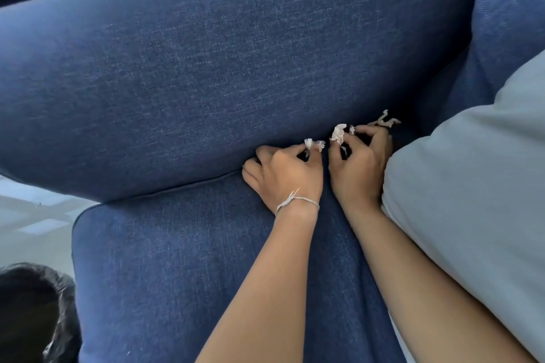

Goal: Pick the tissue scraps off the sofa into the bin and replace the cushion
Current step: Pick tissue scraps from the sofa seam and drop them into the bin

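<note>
Both hands rest on the blue sofa seat (pixel 182 268) where it meets the backrest (pixel 236 68). My left hand (pixel 284 175), with a thin string bracelet at the wrist, pinches a small white tissue scrap (pixel 312 144) between thumb and forefinger. My right hand (pixel 361 162) has its fingers curled around another crumpled tissue scrap (pixel 338 133). One more tissue scrap (pixel 385 120) lies in the crease just beyond the right fingertips. A light grey cushion (pixel 477 191) lies on the seat at the right, touching my right wrist.
A bin lined with a black plastic bag (pixel 38 315) stands on the floor at the bottom left, beside the sofa's front corner. Pale tiled floor (pixel 32 215) shows to the left. The sofa's armrest (pixel 510 9) rises at the upper right.
</note>
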Motion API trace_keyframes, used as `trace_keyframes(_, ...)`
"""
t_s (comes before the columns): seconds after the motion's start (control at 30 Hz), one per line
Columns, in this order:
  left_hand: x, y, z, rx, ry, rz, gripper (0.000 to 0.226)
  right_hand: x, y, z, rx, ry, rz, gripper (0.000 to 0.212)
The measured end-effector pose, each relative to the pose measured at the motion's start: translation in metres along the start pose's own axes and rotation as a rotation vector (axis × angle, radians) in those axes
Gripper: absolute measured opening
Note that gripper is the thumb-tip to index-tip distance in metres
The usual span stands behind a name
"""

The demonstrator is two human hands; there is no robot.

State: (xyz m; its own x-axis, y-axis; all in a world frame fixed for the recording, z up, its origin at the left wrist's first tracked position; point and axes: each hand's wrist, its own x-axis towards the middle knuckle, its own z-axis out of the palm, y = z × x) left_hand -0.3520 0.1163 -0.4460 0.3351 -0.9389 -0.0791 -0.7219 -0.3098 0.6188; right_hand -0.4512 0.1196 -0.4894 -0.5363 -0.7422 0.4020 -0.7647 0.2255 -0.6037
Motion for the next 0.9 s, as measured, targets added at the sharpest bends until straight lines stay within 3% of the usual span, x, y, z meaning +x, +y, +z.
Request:
trace_keyframes(0.27,0.000,-0.012,0.006,-0.226,0.093,0.062,0.014,-0.002,0.007,0.013,-0.077,0.076,-0.082,0.017)
trace_keyframes(0.9,-0.020,-0.051,-0.069,-0.491,0.001,0.097,0.006,-0.016,-0.022,-0.003,-0.112,-0.040,-0.147,0.017)
